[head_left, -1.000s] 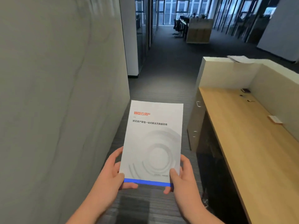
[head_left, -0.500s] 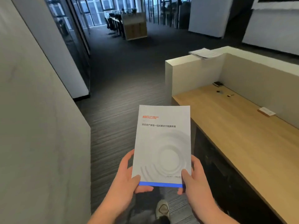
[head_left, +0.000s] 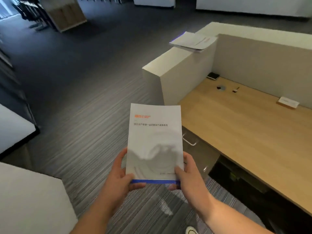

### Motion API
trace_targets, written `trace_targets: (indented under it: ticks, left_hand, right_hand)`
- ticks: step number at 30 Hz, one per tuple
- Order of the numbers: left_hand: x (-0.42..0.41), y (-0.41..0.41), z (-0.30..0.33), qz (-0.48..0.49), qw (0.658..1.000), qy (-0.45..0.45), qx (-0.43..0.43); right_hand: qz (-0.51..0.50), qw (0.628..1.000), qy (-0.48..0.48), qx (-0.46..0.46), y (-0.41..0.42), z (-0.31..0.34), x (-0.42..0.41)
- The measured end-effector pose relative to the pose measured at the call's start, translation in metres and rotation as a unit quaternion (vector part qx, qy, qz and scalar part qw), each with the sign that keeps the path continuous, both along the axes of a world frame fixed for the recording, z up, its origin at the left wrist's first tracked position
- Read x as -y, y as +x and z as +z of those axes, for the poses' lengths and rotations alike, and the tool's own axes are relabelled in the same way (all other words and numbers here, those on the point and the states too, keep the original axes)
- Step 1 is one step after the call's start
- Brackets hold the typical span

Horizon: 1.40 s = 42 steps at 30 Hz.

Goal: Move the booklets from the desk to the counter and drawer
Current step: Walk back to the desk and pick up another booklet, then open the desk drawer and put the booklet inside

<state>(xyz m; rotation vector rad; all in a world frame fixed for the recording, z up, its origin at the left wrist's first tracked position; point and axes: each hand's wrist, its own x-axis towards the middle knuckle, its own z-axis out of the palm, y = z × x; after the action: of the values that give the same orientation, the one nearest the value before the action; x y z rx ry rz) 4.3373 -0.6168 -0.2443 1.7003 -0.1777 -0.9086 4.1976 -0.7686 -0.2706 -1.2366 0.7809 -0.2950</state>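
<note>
Two hands, the left hand (head_left: 118, 176) and right hand (head_left: 189, 174), close thumbs over a white booklet (head_left: 154, 141) at its lower corners, low in the frame's centre. Striped dark carpet (head_left: 84, 107) spreads open across the left half. At right, a wooden desk (head_left: 244, 132) lies below a white counter (head_left: 168, 65), where more booklets (head_left: 192, 41) overhang the top edge.

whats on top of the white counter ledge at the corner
A loose stack of booklets lies on the white counter ledge, overhanging its edge. The top sheet covers those beneath.
</note>
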Motion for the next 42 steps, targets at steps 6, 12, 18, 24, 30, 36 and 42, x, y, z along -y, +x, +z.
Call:
trace_targets:
  ticks: [6,12,18,24,30,36,42]
  left_hand:
    - [0.042,0.143,-0.052,-0.166,0.986,0.004,0.001]
    - [0.084,0.243,-0.124,-0.297,0.955,0.01,-0.007]
    - [0.097,0.306,-0.209,-0.331,0.941,-0.01,-0.07]
    - [0.089,0.363,-0.272,-0.273,0.946,-0.048,-0.17]
    - [0.074,0.404,-0.287,-0.371,0.909,-0.107,-0.158]
    - [0.074,0.394,-0.275,-0.281,0.948,-0.008,-0.148]
    - [0.067,0.405,-0.268,-0.301,0.941,-0.003,-0.152]
  right_hand:
    - [-0.115,0.993,0.022,-0.029,0.106,-0.049,0.001]
    - [-0.241,0.967,0.07,-0.037,0.182,-0.121,-0.011]
    - [-0.318,0.936,0.151,-0.006,0.198,-0.22,0.028]
    - [-0.5,0.835,0.231,-0.007,0.193,-0.317,0.128]
    - [-0.544,0.798,0.252,-0.057,0.222,-0.346,0.173]
    - [-0.556,0.789,0.255,-0.049,0.224,-0.353,0.159]
    - [-0.566,0.777,0.272,-0.041,0.226,-0.346,0.099]
